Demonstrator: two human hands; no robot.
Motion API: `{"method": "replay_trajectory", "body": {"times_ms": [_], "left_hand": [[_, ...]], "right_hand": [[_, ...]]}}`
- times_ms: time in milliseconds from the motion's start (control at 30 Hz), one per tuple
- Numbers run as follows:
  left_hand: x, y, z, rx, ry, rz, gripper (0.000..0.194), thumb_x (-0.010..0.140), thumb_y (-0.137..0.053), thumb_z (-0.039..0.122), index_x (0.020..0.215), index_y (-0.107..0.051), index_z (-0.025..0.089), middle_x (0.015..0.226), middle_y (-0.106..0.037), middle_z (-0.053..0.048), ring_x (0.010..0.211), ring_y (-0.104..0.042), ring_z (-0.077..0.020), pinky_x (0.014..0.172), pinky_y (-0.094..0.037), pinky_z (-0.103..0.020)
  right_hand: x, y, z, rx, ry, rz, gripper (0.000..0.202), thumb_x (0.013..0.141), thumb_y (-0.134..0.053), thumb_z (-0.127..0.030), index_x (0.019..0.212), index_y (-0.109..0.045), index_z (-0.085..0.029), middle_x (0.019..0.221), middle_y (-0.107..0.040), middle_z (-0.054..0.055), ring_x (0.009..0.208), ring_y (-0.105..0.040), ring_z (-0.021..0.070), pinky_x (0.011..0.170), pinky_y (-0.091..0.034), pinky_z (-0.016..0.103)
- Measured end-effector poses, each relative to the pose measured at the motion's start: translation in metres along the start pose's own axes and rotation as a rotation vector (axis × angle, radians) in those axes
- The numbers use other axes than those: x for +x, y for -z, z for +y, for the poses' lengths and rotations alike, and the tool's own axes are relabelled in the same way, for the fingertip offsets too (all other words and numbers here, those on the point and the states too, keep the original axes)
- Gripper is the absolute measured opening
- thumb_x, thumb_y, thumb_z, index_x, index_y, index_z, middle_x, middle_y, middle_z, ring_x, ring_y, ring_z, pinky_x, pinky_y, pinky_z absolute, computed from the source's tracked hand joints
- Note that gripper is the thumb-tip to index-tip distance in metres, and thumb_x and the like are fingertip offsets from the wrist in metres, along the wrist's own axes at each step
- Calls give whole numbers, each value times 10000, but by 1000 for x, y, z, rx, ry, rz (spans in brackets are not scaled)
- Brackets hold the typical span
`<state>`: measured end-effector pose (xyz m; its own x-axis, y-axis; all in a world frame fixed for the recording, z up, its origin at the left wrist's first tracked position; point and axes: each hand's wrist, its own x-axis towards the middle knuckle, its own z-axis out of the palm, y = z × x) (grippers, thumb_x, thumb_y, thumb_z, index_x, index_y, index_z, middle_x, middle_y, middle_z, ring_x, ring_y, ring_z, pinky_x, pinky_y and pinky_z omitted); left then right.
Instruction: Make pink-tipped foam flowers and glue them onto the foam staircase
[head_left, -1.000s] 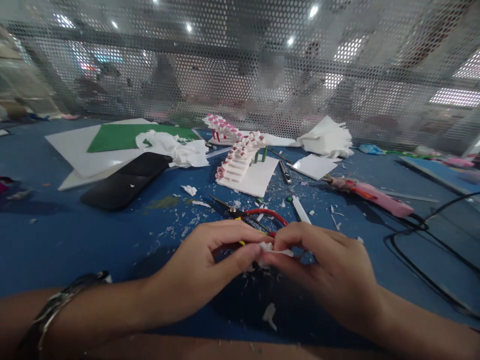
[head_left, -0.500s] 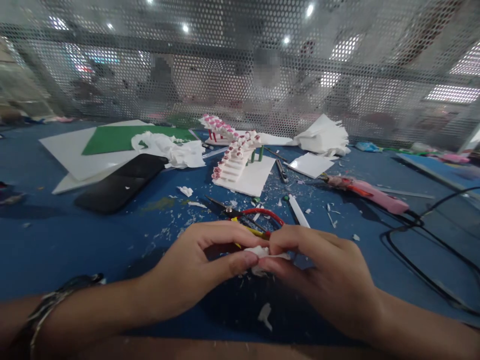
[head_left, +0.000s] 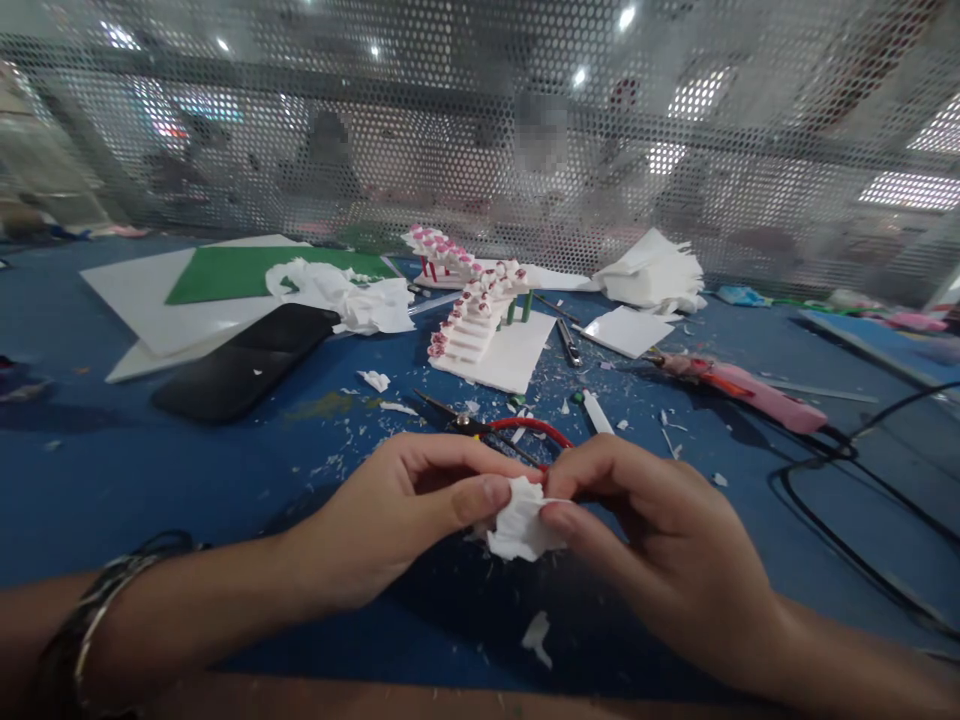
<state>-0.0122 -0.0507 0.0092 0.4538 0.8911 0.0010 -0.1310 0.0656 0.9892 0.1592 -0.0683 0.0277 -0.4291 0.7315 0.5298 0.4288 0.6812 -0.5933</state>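
A small crumpled piece of white tissue [head_left: 523,522] is pinched between both hands, low in the middle of the head view. My left hand [head_left: 409,515] grips its left side between thumb and fingers. On the right side, my right hand [head_left: 656,535] pinches it with thumb and forefinger. Just beyond the fingers lies a pair of scissors or pliers [head_left: 529,428] with red handles, partly hidden by the hands. Behind it stands a small white staircase model [head_left: 472,335] with pink and red bits and green posts, on a white board.
A black phone [head_left: 247,362] lies left, near white and green sheets [head_left: 225,275] and crumpled tissue [head_left: 367,300]. To the right are a pink hot glue gun or similar corded tool [head_left: 772,395], its black cable [head_left: 795,490], and a tissue stack [head_left: 652,270]. Scraps litter the blue table.
The tissue between my fingers now hangs lower and shows more of its surface. My hands have spread slightly apart, and the view has shifted a little.
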Motion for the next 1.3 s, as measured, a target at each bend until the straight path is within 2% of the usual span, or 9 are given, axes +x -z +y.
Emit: {"method": "replay_trajectory", "body": {"times_ms": [133,200,267,367,500,767,1000,1133,1300], "left_hand": [[2,-2,0,-127,31,-35,105,685,-643,203,787,-627,184,606,-634,42,523,-545,-49,515,-423,-121],[2,-2,0,-101,6,-20,53,702,-625,190,747,-603,170,586,-617,48,512,-537,-40,503,-413,-107],[1,-2,1,20,-53,14,45,712,-611,182,676,-596,157,590,-610,45,528,-535,-43,510,-414,-107],[-2,-2,2,284,-157,82,47,729,-591,199,707,-623,172,647,-632,36,585,-555,-65,540,-424,-123],[-6,-1,3,492,-218,105,83,755,-558,193,745,-640,200,678,-653,47,624,-579,-73,581,-434,-122],[-7,0,4,738,-408,39,79,746,-570,196,788,-635,212,739,-662,59,673,-586,-72,634,-417,-120],[-6,5,2,833,-489,-28,123,745,-580,186,843,-651,211,732,-676,43,647,-575,-86,637,-408,-146],[-8,6,3,833,-540,-33,166,749,-565,147,878,-646,212,764,-676,38,672,-568,-89,644,-409,-153],[-4,8,4,807,-654,-156,149,753,-528,56,820,-621,150,743,-661,22,653,-521,-81,647,-399,-153]], "right_hand": [[0,-2,1,3,-16,-1,83,746,-551,-132,677,-524,-169,563,-577,-64,480,-524,12,474,-407,54],[-1,-3,2,-30,-6,-1,81,742,-559,-136,675,-529,-172,562,-585,-65,477,-529,17,474,-410,68],[-1,-3,4,-77,16,9,80,735,-565,-127,681,-533,-176,577,-600,-65,492,-543,21,488,-413,78],[-3,-4,7,-143,82,26,83,734,-557,-107,710,-531,-181,617,-617,-58,538,-563,27,526,-422,89],[-6,-4,10,-193,147,23,74,762,-524,-123,736,-515,-192,628,-593,-50,562,-552,42,541,-426,124],[-9,-3,16,-225,262,-20,89,793,-489,-114,826,-504,-195,680,-575,-5,623,-533,96,585,-440,213],[-7,0,15,-211,336,-124,75,798,-498,-105,842,-514,-163,719,-583,-3,647,-486,77,616,-431,177],[-6,0,13,-161,295,-83,71,779,-530,-106,819,-519,-163,707,-586,-13,631,-510,57,608,-431,146],[-4,1,7,-34,182,-81,94,739,-562,-97,750,-511,-175,654,-588,-44,585,-537,20,586,-432,86]]}}
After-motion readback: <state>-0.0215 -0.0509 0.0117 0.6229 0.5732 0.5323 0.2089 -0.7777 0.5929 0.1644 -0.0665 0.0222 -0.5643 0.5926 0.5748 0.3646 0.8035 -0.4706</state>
